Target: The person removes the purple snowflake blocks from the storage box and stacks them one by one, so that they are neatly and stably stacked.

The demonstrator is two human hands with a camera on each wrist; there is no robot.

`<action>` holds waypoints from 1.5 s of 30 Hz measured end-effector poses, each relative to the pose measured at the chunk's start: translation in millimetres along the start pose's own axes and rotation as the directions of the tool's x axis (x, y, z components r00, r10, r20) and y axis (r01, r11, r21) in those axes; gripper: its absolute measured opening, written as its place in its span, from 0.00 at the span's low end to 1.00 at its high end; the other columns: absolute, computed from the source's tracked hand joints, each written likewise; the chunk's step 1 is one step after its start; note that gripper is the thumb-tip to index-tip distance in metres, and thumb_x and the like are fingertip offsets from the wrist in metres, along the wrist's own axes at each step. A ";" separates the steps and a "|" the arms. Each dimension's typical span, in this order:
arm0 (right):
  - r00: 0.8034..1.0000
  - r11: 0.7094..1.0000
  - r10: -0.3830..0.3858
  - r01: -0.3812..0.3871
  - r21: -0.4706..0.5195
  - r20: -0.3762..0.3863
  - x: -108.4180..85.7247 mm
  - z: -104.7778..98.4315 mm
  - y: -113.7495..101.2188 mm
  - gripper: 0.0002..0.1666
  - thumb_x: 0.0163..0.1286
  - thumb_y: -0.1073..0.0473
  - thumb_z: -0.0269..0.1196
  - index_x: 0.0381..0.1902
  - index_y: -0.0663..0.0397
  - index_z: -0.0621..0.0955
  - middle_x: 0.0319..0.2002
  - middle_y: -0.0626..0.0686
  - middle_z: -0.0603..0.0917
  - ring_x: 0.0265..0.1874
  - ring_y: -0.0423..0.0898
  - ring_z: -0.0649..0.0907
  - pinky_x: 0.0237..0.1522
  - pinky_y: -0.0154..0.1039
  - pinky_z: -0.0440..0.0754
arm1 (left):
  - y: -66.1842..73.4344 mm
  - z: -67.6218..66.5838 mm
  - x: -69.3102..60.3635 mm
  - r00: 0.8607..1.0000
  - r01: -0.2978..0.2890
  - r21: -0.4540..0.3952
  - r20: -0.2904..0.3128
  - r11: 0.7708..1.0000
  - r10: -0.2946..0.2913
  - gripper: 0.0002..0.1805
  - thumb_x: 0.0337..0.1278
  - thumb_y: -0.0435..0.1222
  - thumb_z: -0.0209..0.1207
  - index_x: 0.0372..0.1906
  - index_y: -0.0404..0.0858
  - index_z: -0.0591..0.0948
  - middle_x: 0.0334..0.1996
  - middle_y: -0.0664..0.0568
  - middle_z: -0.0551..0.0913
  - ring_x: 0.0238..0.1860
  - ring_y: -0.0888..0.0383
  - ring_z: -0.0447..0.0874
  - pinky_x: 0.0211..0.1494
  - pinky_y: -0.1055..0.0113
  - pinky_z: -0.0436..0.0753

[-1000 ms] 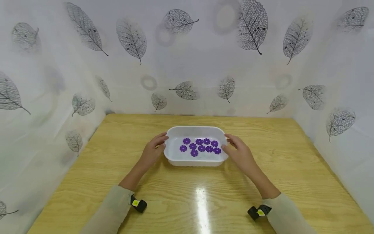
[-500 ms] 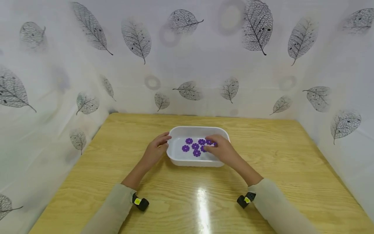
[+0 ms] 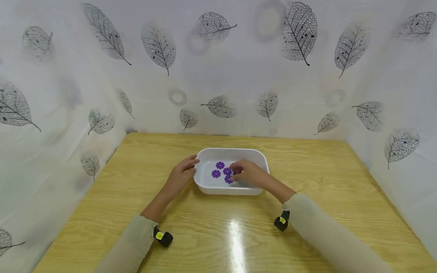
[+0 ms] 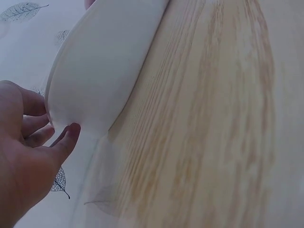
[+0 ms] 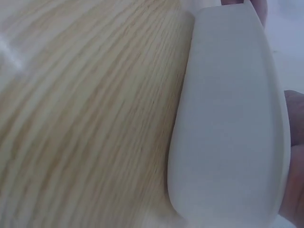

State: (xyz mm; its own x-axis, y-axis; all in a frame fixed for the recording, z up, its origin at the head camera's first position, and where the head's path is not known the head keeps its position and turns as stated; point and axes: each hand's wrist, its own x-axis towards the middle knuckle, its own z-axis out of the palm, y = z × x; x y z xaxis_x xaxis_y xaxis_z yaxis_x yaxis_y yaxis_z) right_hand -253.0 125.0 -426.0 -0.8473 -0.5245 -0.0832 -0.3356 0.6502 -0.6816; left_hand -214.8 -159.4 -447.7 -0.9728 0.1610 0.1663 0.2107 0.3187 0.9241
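Purple pcs (image 3: 225, 171) in tub (image 3: 229, 191), by/under R hand (image 3: 250, 174).

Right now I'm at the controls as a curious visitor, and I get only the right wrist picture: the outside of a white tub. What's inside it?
Observer: Purple flower-shaped pieces lie in the white tub.
Visitor: Pretty! Is anything touching them?
Observer: Yes, the head view shows the right hand inside the tub, its fingers curled about some of them.
Visitor: And at the tub's other end?
Observer: The left hand holds it there, its thumb against the outside.
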 end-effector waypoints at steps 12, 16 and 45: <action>0.997 0.995 -0.033 0.040 -0.094 0.075 8.8 3.2 1.4 0.22 0.61 0.60 0.72 0.53 0.62 0.84 0.41 0.53 0.87 0.40 0.43 0.82 0.48 0.39 0.82 | 0.4 -0.3 -0.5 0.999 0.032 -0.001 0.008 0.999 -0.032 0.20 0.71 0.29 0.53 0.64 0.28 0.77 0.75 0.41 0.66 0.67 0.38 0.74 0.70 0.47 0.75; 0.997 0.993 -0.016 0.025 -0.112 0.077 10.8 5.4 2.1 0.21 0.61 0.61 0.73 0.52 0.60 0.85 0.44 0.53 0.87 0.42 0.45 0.83 0.50 0.42 0.83 | -0.8 0.8 -0.5 0.999 0.035 -0.017 0.008 0.999 -0.034 0.20 0.71 0.29 0.53 0.64 0.29 0.77 0.75 0.42 0.66 0.67 0.38 0.73 0.70 0.47 0.74; 0.999 0.980 0.001 0.009 -0.196 0.053 17.5 13.0 0.5 0.17 0.57 0.61 0.75 0.44 0.61 0.86 0.38 0.53 0.86 0.39 0.46 0.82 0.48 0.42 0.83 | 0.2 0.3 -1.5 0.999 0.050 0.003 0.019 0.999 -0.050 0.21 0.72 0.31 0.52 0.65 0.31 0.76 0.76 0.44 0.65 0.69 0.39 0.72 0.70 0.49 0.75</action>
State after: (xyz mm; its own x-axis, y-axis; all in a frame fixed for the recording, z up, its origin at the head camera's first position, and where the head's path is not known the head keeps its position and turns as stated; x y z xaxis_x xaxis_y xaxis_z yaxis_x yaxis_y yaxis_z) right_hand -262.7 109.0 -437.2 -0.8250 -0.5518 -0.1224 -0.4174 0.7408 -0.5264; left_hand -213.2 -159.3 -447.9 -0.9802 0.1628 0.1131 0.1620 0.3290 0.9303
